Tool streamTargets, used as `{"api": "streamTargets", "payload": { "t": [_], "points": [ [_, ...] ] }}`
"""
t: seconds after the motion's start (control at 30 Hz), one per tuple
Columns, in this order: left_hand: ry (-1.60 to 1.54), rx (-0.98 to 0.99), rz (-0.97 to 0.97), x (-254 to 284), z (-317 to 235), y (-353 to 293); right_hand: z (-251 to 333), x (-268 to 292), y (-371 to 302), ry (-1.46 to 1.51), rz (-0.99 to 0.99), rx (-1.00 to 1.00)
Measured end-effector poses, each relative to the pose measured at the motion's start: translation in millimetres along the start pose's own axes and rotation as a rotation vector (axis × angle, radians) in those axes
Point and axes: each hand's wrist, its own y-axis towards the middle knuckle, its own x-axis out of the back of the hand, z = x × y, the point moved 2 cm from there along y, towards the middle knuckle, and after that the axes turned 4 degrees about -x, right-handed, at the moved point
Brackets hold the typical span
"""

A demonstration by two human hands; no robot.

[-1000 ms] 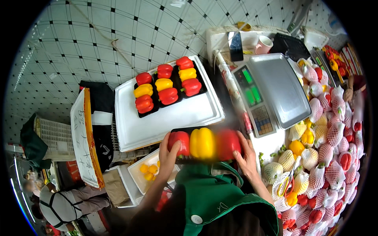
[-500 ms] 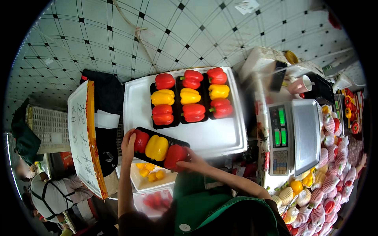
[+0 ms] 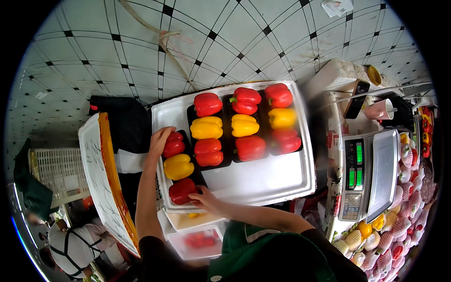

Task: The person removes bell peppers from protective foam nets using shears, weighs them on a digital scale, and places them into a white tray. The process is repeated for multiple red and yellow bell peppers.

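A black tray point(image 3: 197, 175) carries two red bell peppers with a yellow bell pepper point(image 3: 178, 167) between them. It lies at a slant along the left side of a white foam tray point(image 3: 263, 181). My left hand point(image 3: 160, 140) grips its far end, beside the far red bell pepper point(image 3: 174, 144). At the near end, the fingers of my right hand point(image 3: 205, 199) close on the tray's corner by the near red bell pepper point(image 3: 182, 191); the thumb is partly hidden. Three similar packed black trays stand side by side to the right, each with a yellow bell pepper point(image 3: 244, 125) between red ones.
To the right stand a scale point(image 3: 354, 188), a phone point(image 3: 357, 98), a pink cup point(image 3: 378, 110) and net-wrapped fruit point(image 3: 385, 244). A white board with an orange edge point(image 3: 105, 188) leans at left. Below, a bin holds red pieces point(image 3: 199, 239). Another person point(image 3: 77, 244) is at lower left.
Both hands have moved the tray from the foam tray's near edge into its left side, turning it from crosswise to nearly lengthwise. The whole view has shifted a little.
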Motion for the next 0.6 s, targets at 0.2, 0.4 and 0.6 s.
{"api": "streamTargets", "payload": {
  "t": [0.2,0.4,0.6],
  "points": [
    [-0.093,-0.439,-0.653,-1.8,-55.4,9.7,17.9,-14.2,31.5,0.004,0.128,0.244],
    [-0.311,-0.800,-0.681,3.5,-187.7,-58.3,69.2,-3.0,4.2,-0.487,0.129,0.245],
    [-0.081,-1.130,-0.711,-66.4,-330.8,-139.1,140.2,-65.6,-197.2,-0.400,0.592,0.577]
  ]
}}
